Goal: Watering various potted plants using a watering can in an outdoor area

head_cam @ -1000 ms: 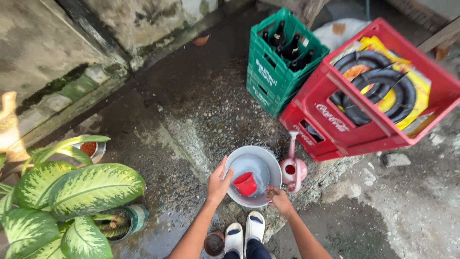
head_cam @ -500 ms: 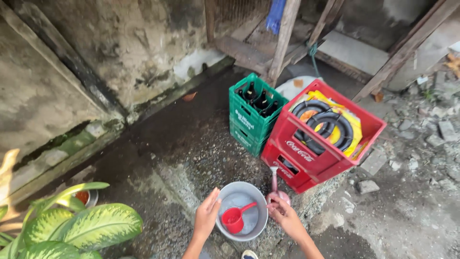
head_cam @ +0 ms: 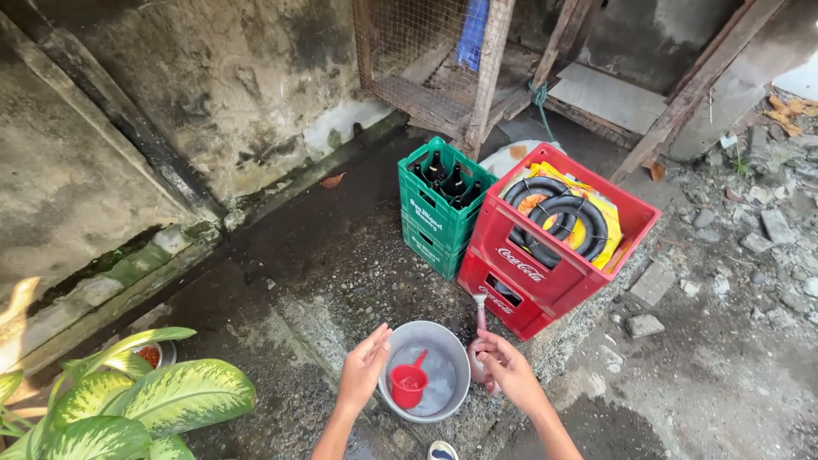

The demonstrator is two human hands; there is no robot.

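A grey metal basin [head_cam: 446, 342] stands on the wet concrete ground with water in it and a small red dipper [head_cam: 410, 384] floating inside. My left hand [head_cam: 365, 368] hovers at the basin's left rim with fingers apart, holding nothing. My right hand [head_cam: 504, 366] is at the basin's right side, its fingers touching a small pink watering can [head_cam: 479, 328] that stands beside the basin; most of the can is hidden behind the hand.
Just behind the basin stand stacked red crates [head_cam: 545, 255] with coiled black hose and yellow packaging, and stacked green crates [head_cam: 439, 213] with dark bottles. A leafy potted plant [head_cam: 128, 405] fills the lower left. A stained wall, a wooden mesh cage [head_cam: 426, 51] and rubble at right surround the spot.
The view has tilted up and away, so the basin sits lower in the frame. My right hand moved from the basin's rim to the pink watering can; my left hand lifted off the rim.
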